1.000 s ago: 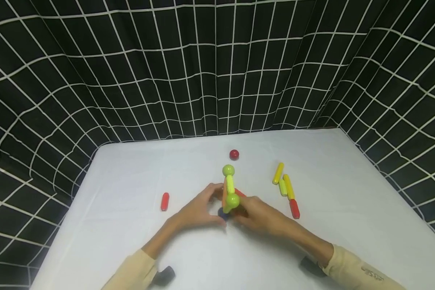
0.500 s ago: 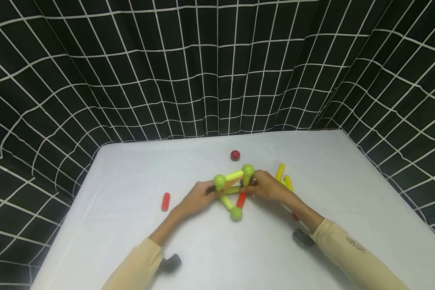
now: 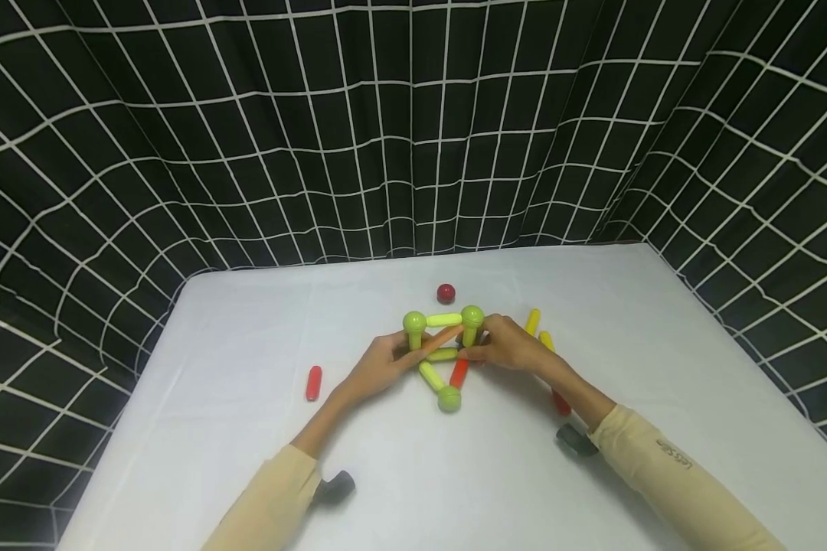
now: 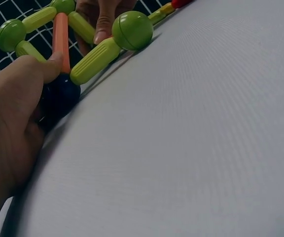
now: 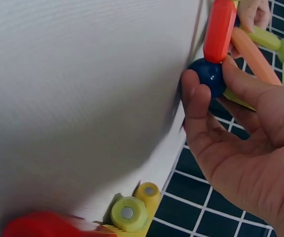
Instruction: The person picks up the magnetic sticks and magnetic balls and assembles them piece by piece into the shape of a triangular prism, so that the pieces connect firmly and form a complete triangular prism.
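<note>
A frame of toy building sticks and balls stands on the white table between the hands. In the head view its green balls show at the upper left, upper right and front. Yellow-green sticks, a slanting orange stick and a red stick join them. My left hand holds a dark blue ball at a lower corner, its thumb beside the orange stick. Another dark blue ball, under the red stick's end, is pinched by my right hand.
A loose red stick lies to the left and a dark red ball behind the frame. Yellow sticks and a red stick lie to the right, partly behind the right arm. A black curtain with white grid lines surrounds the table.
The frame has turned and settled, so both upper green balls now sit side by side at the back and one green ball at the front. Both hands moved to its sides, the right one farther away.
</note>
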The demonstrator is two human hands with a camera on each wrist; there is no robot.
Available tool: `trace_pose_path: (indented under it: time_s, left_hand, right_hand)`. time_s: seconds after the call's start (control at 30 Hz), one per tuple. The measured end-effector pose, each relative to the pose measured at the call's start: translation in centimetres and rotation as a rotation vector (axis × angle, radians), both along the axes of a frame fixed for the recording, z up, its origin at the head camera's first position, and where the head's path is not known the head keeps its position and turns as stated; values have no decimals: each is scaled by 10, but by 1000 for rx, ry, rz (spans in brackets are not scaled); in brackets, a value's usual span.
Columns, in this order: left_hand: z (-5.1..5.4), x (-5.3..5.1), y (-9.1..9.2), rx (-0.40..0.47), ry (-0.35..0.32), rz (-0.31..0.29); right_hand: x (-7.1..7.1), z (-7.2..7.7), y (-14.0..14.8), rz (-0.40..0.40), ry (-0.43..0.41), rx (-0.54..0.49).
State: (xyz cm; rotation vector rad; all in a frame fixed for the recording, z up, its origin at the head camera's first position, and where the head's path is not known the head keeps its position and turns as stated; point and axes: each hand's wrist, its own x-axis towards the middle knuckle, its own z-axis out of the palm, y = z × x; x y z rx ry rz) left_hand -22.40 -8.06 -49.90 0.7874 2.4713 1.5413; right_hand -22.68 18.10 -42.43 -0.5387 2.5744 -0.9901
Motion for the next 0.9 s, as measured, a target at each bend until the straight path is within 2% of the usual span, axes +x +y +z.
trace_pose_path:
  time_s: [0.2,0.3,0.4,0.53,0.67,0.8,0.9]
  left_hand:
    - [-2,-1,0,20,1,10]
    - [-3,0,0,32,-8,17]
    - [-4,-1,0,39,2,11]
    - [-5,-3,-1,32,30,3]
    - [-6,-4,-2,23,52,4]
    - [-6,-3,-3,21,52,4]
    - [-6,-2,-1,30,33,5]
  right_hand:
    - [-1,11,12,36,-36,47]
    - [-1,22,25,28,-6,85]
    - [0,35,39,-21,43,150]
    - [6,44,54,-115,35,323]
    - [14,35,62,-175,-2,456]
    - [22,21,62,-209,-19,482]
    - [29,17,60,-214,14,496]
